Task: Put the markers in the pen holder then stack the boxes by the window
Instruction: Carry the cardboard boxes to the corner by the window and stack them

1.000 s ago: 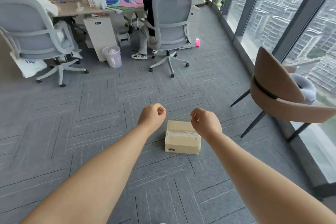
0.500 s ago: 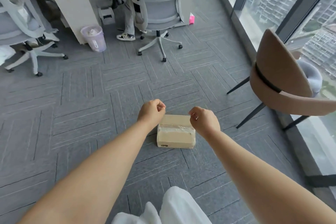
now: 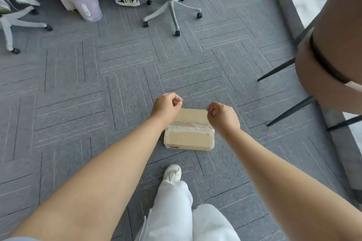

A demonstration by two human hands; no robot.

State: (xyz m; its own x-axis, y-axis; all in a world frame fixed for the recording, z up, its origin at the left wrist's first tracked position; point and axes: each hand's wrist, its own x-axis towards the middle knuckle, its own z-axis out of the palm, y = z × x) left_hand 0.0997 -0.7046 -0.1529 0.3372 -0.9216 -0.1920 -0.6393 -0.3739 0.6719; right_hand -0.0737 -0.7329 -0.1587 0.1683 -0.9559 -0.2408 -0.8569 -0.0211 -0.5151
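Note:
A small tan cardboard box [image 3: 189, 135], taped across its top, lies flat on the grey carpet. Both my arms stretch out over it. My left hand [image 3: 166, 104] hovers over the box's far left corner, fingers curled into a fist with nothing in it. My right hand [image 3: 223, 116] hovers over the far right corner, also curled and holding nothing. Whether either hand touches the box is unclear. No markers or pen holder are in view.
A brown chair [image 3: 331, 60] with black legs stands at the right beside the window ledge [image 3: 288, 4]. A grey office chair base [image 3: 172, 9], a seated person's feet and a lilac waste bin [image 3: 84, 0] are at the back. My white trouser leg and shoe [image 3: 172, 175] are below the box.
The view has tilted down and come closer to the box. Both fists have stayed curled over its far corners. My leg and shoe have come into view.

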